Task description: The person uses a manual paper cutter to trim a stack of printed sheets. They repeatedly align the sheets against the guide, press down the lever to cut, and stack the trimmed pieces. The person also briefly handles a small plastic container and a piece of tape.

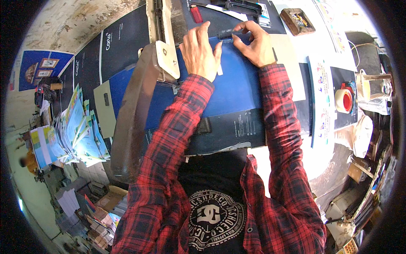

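Observation:
A blue sheet lies on the dark work surface under both hands. My left hand rests on its left part with the fingers stretched out, beside the cream head of a machine. A narrow pale strip shows by the left thumb. My right hand is at the sheet's far right, thumb and forefinger curled together at the right end of a small dark, partly see-through piece. This piece lies between the two hands, near the sheet's far edge. The right hand's other fingers are folded and partly hidden.
Close on the left stands the machine with a long brown arm. A red block-like item lies beyond the left hand. A wooden tray holds small pieces. Tape rolls lie at right; fanned printed papers stand at left.

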{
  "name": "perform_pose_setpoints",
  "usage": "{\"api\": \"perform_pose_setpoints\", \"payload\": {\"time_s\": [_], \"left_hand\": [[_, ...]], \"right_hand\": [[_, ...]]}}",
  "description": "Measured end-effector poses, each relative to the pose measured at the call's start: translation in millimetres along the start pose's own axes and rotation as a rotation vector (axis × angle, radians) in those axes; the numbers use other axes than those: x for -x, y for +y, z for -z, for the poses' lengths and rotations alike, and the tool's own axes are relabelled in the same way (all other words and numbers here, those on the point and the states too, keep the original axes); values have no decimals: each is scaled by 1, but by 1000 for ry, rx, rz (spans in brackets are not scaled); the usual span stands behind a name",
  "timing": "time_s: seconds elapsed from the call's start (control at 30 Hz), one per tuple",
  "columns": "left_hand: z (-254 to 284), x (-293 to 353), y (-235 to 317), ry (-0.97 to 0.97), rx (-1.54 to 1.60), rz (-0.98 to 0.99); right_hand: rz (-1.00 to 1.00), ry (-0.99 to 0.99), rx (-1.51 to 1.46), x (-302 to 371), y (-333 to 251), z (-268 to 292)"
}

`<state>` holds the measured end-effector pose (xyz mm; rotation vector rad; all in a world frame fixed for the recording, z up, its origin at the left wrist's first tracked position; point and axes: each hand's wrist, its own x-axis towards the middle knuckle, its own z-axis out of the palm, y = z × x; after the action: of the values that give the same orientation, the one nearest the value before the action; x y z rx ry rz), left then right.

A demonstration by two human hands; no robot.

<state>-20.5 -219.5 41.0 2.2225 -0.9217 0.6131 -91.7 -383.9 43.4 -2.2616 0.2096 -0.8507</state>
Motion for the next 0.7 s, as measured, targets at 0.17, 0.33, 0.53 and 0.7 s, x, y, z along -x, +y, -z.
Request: {"api": "perform_pose_setpoints", "payload": {"time_s": [0.17, 0.33, 0.53, 0.7], "left_hand": [[-1, -3, -1, 28, -16, -36], [-4, -4, -3, 5, -44, -53], [-5, -3, -5, 4, -70, -70], [-3, -4, -5, 20, -123, -86]], "right_hand": [[4, -4, -12, 1, 2, -1], [46, 10, 4, 1, 3, 0], [28, -4, -32, 0, 0, 1], [104, 32, 2, 1, 8, -2]]}}
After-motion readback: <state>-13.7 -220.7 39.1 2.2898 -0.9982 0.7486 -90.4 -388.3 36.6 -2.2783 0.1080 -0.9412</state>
